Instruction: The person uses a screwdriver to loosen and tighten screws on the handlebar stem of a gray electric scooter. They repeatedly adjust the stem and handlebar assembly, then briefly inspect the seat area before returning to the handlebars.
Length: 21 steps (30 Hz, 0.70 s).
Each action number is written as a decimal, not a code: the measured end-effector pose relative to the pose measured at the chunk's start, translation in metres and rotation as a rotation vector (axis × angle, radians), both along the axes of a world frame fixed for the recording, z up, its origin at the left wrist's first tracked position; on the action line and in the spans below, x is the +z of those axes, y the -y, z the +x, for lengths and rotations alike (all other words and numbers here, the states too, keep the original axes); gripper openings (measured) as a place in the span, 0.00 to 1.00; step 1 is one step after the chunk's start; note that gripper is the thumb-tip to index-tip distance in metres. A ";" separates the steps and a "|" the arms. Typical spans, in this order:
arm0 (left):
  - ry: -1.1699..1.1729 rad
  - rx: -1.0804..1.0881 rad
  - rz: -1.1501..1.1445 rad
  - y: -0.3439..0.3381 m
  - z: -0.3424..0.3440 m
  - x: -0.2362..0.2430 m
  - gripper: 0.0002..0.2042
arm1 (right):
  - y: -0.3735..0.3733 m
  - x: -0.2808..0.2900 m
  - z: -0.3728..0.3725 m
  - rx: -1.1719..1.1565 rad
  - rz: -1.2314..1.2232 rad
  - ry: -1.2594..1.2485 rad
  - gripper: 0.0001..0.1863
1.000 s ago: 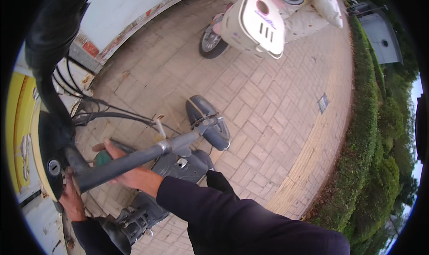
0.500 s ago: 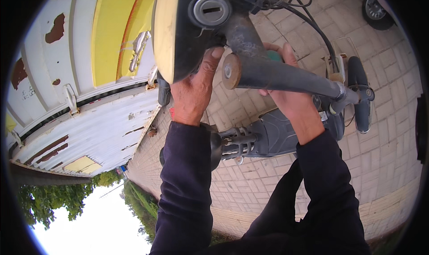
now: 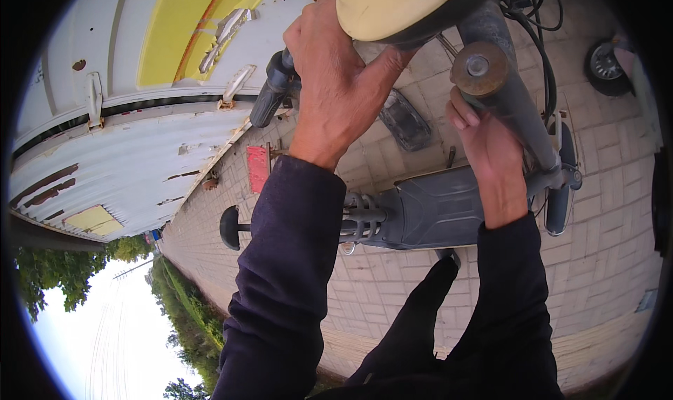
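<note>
My left hand [image 3: 333,85] is closed on the cream and black housing [image 3: 399,11] at the top of a scooter, its thumb pressed along the lower edge. To the right, a dark tube [image 3: 522,113] slants toward me and ends in a brown, rusty round cap [image 3: 479,69] with a bolt in its centre. Behind and below that cap sits my right hand [image 3: 494,141] with curled fingers. A small bit of green shows by those fingers; the tube hides most of it. Beneath both hands lies the scooter's dark footboard [image 3: 442,207].
Black cables [image 3: 540,32] hang beside the tube. A handlebar grip [image 3: 268,102] juts out at left, above a red plate [image 3: 259,169]. The scooter's small wheel [image 3: 557,207] rests on brick paving [image 3: 596,281]. A peeling metal wall [image 3: 133,162] runs along the left.
The housing has turned and moved up and right, so its key lock is out of sight. My left hand has shifted up onto its side. The tube end has swung right, my right hand with it.
</note>
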<state>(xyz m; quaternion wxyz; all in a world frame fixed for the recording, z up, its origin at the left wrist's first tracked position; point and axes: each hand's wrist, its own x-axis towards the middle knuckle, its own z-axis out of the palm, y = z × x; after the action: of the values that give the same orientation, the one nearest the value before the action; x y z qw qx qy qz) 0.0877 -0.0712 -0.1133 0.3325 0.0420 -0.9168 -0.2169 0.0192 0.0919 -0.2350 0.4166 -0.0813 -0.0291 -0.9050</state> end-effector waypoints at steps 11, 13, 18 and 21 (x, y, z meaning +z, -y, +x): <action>0.152 0.012 -0.114 0.006 0.000 0.008 0.40 | 0.003 -0.001 0.003 0.064 -0.059 -0.009 0.26; 0.167 0.021 -0.083 0.004 0.000 0.009 0.42 | 0.006 -0.006 -0.006 0.119 -0.115 -0.015 0.27; 0.163 0.025 -0.079 -0.002 -0.001 0.014 0.43 | 0.005 -0.003 0.008 -0.213 0.390 0.050 0.28; 0.194 0.049 -0.054 -0.007 0.001 0.017 0.42 | 0.006 0.001 0.012 -0.177 0.303 0.140 0.27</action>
<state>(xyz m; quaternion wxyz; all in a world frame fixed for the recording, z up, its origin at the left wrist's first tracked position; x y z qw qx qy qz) 0.0885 -0.0642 -0.0964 0.2485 0.0764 -0.9489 -0.1790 0.0316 0.0862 -0.2338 0.3396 0.0432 0.0857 -0.9357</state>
